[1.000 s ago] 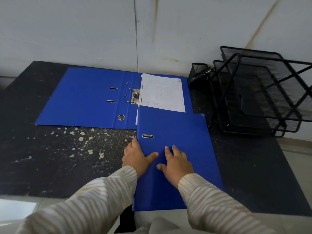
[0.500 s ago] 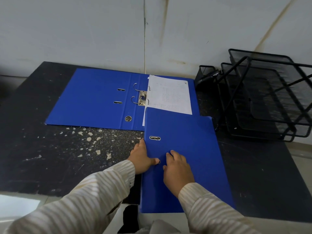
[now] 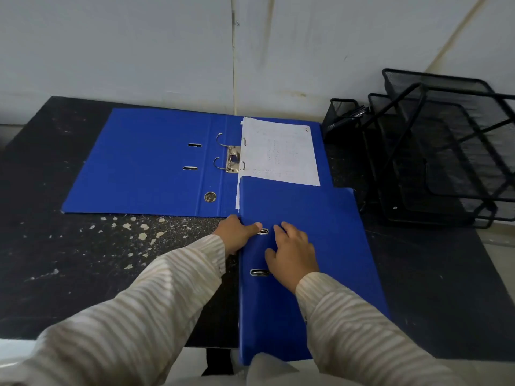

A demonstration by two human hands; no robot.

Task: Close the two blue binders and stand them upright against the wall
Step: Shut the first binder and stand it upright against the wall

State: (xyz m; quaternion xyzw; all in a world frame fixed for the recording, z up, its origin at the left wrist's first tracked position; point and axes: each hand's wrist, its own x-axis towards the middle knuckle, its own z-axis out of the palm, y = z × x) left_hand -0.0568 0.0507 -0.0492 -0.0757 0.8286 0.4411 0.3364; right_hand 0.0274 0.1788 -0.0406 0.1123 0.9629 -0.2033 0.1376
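Now your left hand [image 3: 237,232] holds the left edge of the closed binder [image 3: 320,218]: the thumb lies on the cover and the fingers go down over the edge. Your right hand [image 3: 294,254] rests flat on the same cover, fingers relaxed. This binder lies flat at the near right of the table [image 3: 83,260], over a corner of the open binder [image 3: 139,168], which lies by the wall [image 3: 139,51]. The writing on its sheet [image 3: 281,154] is too faint to read.
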